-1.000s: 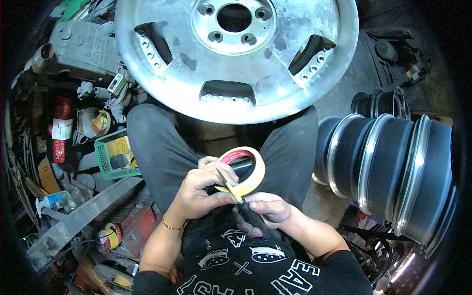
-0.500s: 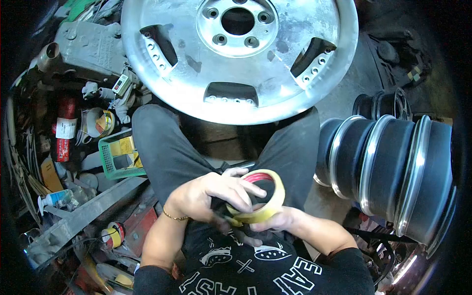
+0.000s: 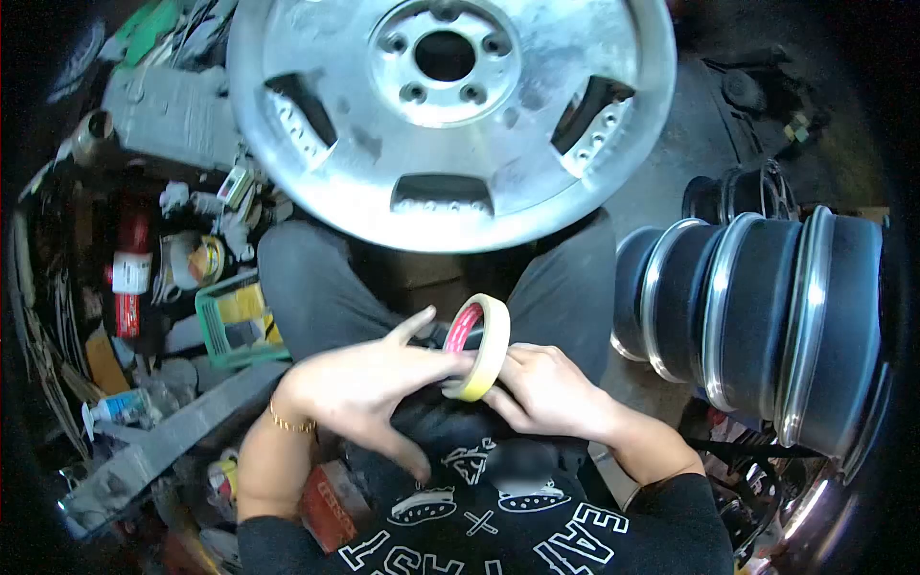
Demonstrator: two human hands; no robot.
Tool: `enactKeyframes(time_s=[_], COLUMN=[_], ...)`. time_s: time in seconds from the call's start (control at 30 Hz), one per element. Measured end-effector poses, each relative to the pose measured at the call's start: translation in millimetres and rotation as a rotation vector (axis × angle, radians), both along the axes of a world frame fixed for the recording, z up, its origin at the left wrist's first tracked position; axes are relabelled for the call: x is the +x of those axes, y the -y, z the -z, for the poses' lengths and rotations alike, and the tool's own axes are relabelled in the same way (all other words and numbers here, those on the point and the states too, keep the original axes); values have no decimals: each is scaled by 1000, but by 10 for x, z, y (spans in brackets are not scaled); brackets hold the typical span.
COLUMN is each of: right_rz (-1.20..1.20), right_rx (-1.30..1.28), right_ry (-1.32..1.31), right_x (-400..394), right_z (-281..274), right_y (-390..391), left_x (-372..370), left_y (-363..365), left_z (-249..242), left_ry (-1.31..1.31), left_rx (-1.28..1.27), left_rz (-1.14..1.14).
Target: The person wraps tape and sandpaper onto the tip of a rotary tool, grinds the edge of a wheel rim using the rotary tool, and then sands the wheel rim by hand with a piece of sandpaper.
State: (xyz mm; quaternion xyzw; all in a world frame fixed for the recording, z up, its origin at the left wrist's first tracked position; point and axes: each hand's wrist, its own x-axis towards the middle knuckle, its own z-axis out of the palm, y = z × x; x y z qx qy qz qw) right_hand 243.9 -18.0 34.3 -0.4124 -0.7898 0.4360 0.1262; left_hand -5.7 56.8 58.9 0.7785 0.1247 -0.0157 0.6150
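Wheel (image 3: 444, 149), upper centre, faces you, apparently for easy reach. Your left hand (image 3: 359, 388), left of centre, is spread wide; your right hand (image 3: 554, 391) grips the tape roll (image 3: 494, 343) on edge, mid-frame, likely to steady it.

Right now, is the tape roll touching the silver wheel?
Apart. The head view shows a clear gap between the tape roll and the silver wheel above it in frame.

Workshop with vehicle wheels; a large bare-metal wheel (image 3: 446, 153) with a ring of bolt holes fills the upper centre; several dark-barrelled rims (image 3: 757, 307) line up at right; a grey metal casing (image 3: 172, 115), metal beam (image 3: 182, 446) and green basket (image 3: 204, 326) crowd the left.
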Motion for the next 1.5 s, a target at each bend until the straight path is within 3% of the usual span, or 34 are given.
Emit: enactKeyframes(time_s=[0.2, 0.23, 0.3, 0.43, 0.57, 0.67, 0.83, 0.9, 1.03, 1.17, 1.23, 1.3, 1.43, 1.5], right_rz=[372, 378, 453, 477, 447, 431, 435, 429, 442, 442, 448, 402, 353, 266], right_rx=[366, 379, 448, 561, 613, 613, 604, 563, 506, 295, 199, -101, -370, -1016], right_ry=[90, 91, 106, 138, 149, 151, 136, 132, 40, -47, -98, -169, -200, -603], right_x=[98, 103, 96, 104, 37, -19, 17, 40, 49, 18, 7, 34, 57, 98], right_z=[-11, -33, -61, -33, -35, -67, -23, -2, 42, 56, 64, 76, 172, 239], right_y=[-191, -223, -258, -322, -305, -290, -318, -312, -300, -270, -260, -255, -214, -159], left_x=[-59, -12, 130, 92, 210, 481, 629, 658, 606, 558, 524, 494, 374, 332], left_y=[261, 368, 535, 449, 269, 196, 360, 407, 449, 451, 425, 434, 443, 441], left_z=[165, 210, 257, 560, 397, 181, 415, 354, 405, 428, 331, 310, 389, 377], left_ry=[372, 376, 495, 494, 190, 61, 46, -70, -37, -10, -86, -103, -50, -35], left_rx=[-165, -155, -747, -624, -602, -621, -648, -436, -278, -83, 141, 164, 326, 283], left_rz=[-468, -460, -894, -860, -841, -981, -1131, -1190, -1169, -1193, -1132, -1110, -998, -985])
